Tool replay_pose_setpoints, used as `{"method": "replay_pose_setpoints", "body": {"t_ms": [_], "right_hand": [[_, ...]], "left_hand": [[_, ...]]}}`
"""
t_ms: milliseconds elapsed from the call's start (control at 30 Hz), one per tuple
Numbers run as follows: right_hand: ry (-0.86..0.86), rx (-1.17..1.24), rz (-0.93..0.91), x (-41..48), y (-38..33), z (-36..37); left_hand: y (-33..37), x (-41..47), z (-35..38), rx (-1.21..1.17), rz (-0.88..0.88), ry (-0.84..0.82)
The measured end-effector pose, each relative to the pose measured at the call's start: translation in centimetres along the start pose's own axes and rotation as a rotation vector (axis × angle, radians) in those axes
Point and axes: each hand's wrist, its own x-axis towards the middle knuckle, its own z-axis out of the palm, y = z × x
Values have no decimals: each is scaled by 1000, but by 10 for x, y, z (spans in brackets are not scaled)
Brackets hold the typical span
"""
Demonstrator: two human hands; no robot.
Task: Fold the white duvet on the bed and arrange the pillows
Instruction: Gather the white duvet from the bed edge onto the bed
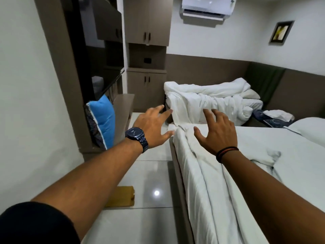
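Hands out, fingers spread, nothing gripped yet.

Both reach forward toward the crumpled white duvet (pixel 209 101), heaped beyond the fingertips on the far bed with its long axis running left to right. Right hand (pixel 217 133) hovers over the near bed's corner (pixel 177 131), looking nearer the heap; left hand (pixel 153 127) hangs out over the floor (pixel 154 173).

Dark wristwatch (pixel 136 138), black sleeve (pixel 35 224), black-and-red wristbands (pixel 226 153)

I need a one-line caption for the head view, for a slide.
Both open hands, left hand and right hand, reach toward the crumpled white duvet.
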Motion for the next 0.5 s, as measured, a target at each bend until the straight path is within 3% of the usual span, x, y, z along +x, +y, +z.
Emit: {"method": "replay_pose_setpoints", "body": {"t_ms": [300, 500], "right_hand": [[-6, 8, 1, 147, 30, 104], [-269, -19, -27, 240, 55, 193]], "left_hand": [[-54, 153, 61, 56, 16, -4], [-103, 262, 124, 1, 24, -127]]}}
